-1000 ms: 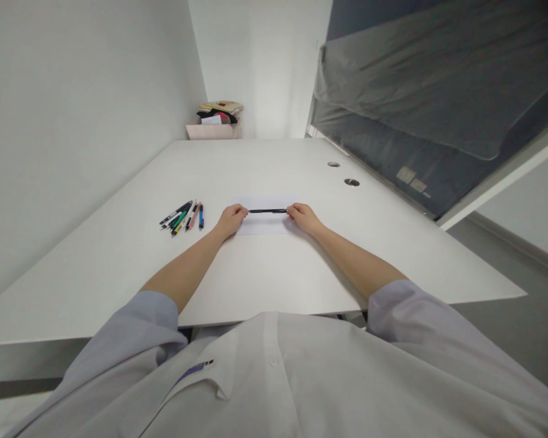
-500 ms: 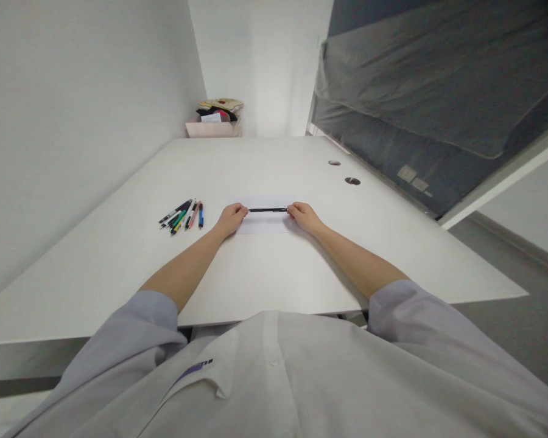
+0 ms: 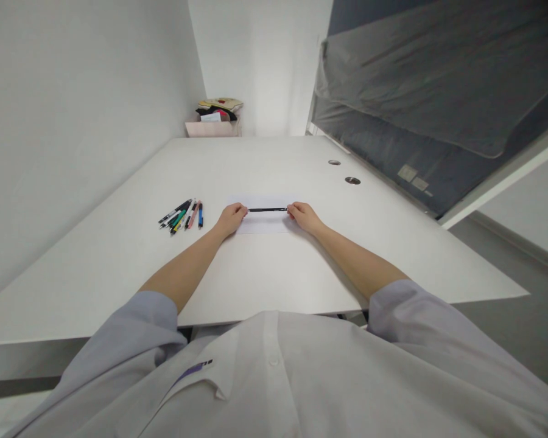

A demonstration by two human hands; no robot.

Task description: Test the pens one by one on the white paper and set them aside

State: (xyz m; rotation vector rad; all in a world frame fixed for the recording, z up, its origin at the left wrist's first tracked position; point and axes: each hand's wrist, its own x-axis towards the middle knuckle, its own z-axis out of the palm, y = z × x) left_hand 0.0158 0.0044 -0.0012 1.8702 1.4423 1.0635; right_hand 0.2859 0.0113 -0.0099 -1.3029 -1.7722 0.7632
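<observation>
A slim black pen (image 3: 267, 210) lies level from side to side, held at both ends over a sheet of white paper (image 3: 265, 227). My left hand (image 3: 232, 219) pinches its left end between thumb and fingers. On the other side, my right hand (image 3: 304, 217) has its fingertips closed on the right end. Both hands rest at the side edges of the paper. To the left of my left hand is a loose pile of pens (image 3: 181, 216) in black, white, green, yellow, pink and blue.
The white table (image 3: 274, 274) runs back to a pale pink box (image 3: 210, 128) with cloth and other items in it. Two round cable holes (image 3: 352, 180) sit near the right edge. Beyond that edge stands a dark panel (image 3: 393, 134) under clear plastic; a wall is at left.
The pen appears to have rolled slightly about its length: its clip, seen before near the right end, no longer stands out. Both hands stay in place.
</observation>
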